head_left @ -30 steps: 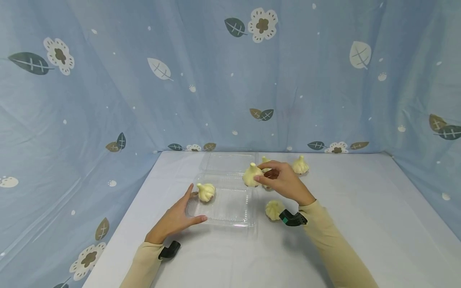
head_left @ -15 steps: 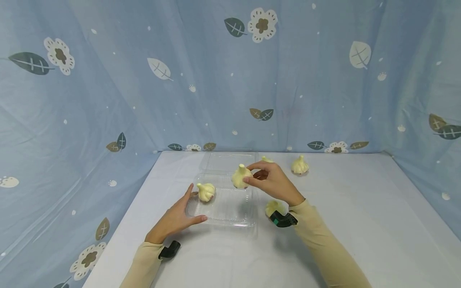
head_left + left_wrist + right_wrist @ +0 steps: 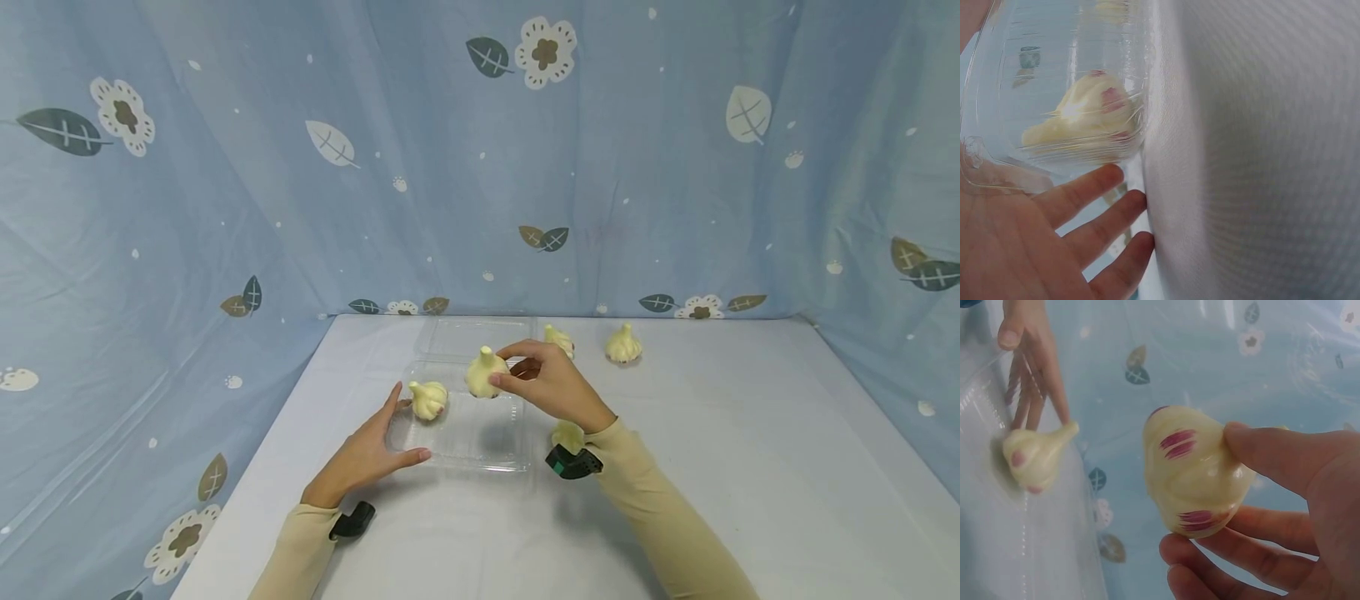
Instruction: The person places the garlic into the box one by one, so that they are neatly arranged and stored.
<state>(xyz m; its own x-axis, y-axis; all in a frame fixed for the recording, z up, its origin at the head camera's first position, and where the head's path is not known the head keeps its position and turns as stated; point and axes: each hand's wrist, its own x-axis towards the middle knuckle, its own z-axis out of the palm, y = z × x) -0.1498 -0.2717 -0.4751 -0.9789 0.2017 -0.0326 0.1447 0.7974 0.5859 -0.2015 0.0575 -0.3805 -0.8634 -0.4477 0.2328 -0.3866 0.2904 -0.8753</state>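
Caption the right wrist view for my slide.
Right hand pinching a purple-streaked garlic bulb, with another garlic bulb in a clear plastic container beside the left hand.

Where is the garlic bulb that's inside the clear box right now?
In the head view, the garlic bulb lies in the left part of the clear box, beside the left hand.

The right hand (image 3: 551, 382) now holds its garlic bulb (image 3: 483, 375) farther left, closer to the other bulb (image 3: 430, 402) inside the plastic clamshell (image 3: 461, 435).
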